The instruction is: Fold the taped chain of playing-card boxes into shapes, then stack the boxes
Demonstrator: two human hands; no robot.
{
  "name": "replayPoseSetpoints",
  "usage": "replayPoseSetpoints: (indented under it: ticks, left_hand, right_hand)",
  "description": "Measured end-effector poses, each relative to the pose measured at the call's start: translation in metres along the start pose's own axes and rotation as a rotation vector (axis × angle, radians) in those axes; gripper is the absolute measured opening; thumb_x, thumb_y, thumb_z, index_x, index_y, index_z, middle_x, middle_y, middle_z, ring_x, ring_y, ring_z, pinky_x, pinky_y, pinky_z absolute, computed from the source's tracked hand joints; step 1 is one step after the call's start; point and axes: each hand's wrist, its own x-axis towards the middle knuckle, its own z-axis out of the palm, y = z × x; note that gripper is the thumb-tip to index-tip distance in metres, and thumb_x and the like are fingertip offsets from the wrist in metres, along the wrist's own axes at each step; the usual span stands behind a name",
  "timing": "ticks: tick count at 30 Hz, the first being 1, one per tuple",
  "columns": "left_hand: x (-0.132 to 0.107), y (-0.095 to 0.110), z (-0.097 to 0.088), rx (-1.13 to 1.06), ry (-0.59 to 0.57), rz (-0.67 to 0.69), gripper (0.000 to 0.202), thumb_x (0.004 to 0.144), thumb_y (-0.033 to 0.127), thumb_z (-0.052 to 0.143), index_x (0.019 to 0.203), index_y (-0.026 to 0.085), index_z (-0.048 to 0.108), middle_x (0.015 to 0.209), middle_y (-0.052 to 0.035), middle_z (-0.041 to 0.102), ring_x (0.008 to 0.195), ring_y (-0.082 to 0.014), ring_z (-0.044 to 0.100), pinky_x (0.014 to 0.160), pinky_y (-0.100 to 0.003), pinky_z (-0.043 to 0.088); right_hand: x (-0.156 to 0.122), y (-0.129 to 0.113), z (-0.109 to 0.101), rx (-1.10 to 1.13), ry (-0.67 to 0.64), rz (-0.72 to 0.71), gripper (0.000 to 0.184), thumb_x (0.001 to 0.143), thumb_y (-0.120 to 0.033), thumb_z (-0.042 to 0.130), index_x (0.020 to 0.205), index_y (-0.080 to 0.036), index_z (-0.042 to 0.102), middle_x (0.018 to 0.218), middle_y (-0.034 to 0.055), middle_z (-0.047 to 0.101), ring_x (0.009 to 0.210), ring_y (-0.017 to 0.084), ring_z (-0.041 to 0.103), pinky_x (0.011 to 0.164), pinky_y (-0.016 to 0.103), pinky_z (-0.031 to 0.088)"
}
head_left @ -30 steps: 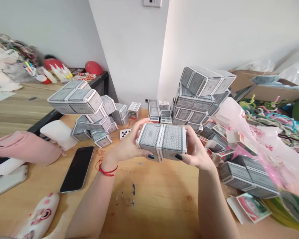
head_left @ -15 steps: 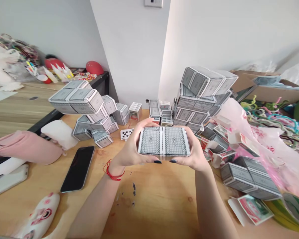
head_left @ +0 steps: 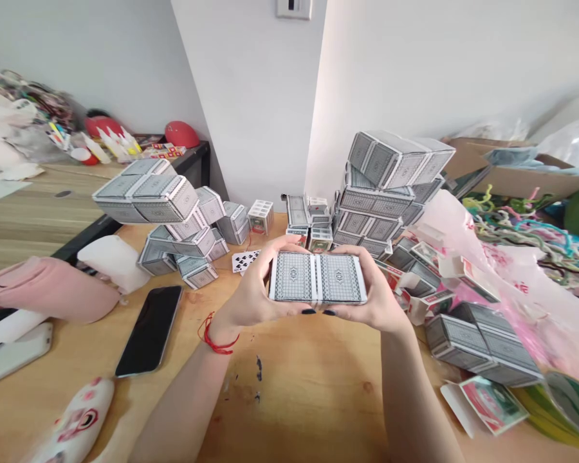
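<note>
Both hands hold one block of two grey-patterned card boxes [head_left: 317, 277] joined side by side, lifted above the wooden table [head_left: 299, 386]. My left hand [head_left: 253, 292] wraps the block's left end, and its wrist wears a red string. My right hand [head_left: 379, 296] grips the right end. Both thumbs press along the block's near edge. The patterned top face is turned toward me.
Stacks of the same grey boxes stand at the left [head_left: 164, 212] and by the wall at the right [head_left: 386, 193]. More joined blocks [head_left: 482, 344] and loose card packs lie at the right beside pink plastic [head_left: 487, 270]. A black phone [head_left: 149, 331] and a playing card [head_left: 245, 260] lie at the left.
The block has been tipped from showing its front side to showing its flat top face, and both hands have drawn closer around its ends.
</note>
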Motion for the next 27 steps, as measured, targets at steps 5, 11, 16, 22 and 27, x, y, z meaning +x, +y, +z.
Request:
replayPoseSetpoints:
  ticks: [5,11,16,22,27]
  left_hand:
    - [-0.001,0.001,0.0,0.146,0.021,0.048,0.087,0.058,0.025,0.084,0.132,0.024,0.038,0.119,-0.0102,0.057,0.111,-0.0255,0.055,0.097,-0.04,0.044]
    - [-0.002,0.001,0.002,0.191,0.079,0.086,0.078,0.055,0.022,0.085,0.122,0.023,0.045,0.117,-0.009,0.06,0.109,-0.0247,0.057,0.096,-0.038,0.045]
    - [0.0,-0.005,0.002,0.09,0.032,0.036,0.093,0.055,0.032,0.086,0.132,0.024,0.034,0.122,-0.0108,0.054,0.114,-0.0266,0.052,0.097,-0.039,0.042]
    - [-0.002,-0.007,0.0,0.1,0.052,-0.101,0.059,0.068,0.043,0.075,0.112,0.021,0.043,0.099,-0.0058,0.055,0.086,-0.0183,0.055,0.069,-0.028,0.046]
    - [-0.003,-0.001,-0.003,0.159,0.037,-0.12,0.051,0.076,0.044,0.068,0.112,0.021,0.039,0.091,-0.0034,0.051,0.078,-0.016,0.052,0.065,-0.027,0.043]
  right_hand:
    - [0.001,0.002,0.002,0.021,0.016,-0.023,0.068,0.059,-0.028,0.083,0.117,-0.026,0.047,0.115,0.0071,0.055,0.104,0.024,0.055,0.086,0.033,0.047]
    - [-0.001,0.007,0.002,0.015,0.069,-0.001,0.063,0.059,-0.027,0.083,0.112,-0.026,0.05,0.107,0.0058,0.058,0.099,0.024,0.057,0.083,0.035,0.047]
    - [0.002,0.008,0.002,0.042,0.106,-0.042,0.065,0.058,-0.037,0.085,0.112,-0.027,0.05,0.109,0.0056,0.055,0.1,0.023,0.055,0.085,0.034,0.046]
    - [0.005,0.012,0.014,0.052,0.101,-0.013,0.074,0.056,-0.054,0.081,0.114,-0.027,0.043,0.105,0.0054,0.052,0.092,0.022,0.053,0.079,0.033,0.046]
    - [0.004,0.013,0.024,0.085,0.116,0.058,0.055,0.069,-0.052,0.073,0.106,-0.026,0.042,0.095,0.0027,0.049,0.083,0.019,0.049,0.069,0.03,0.043]
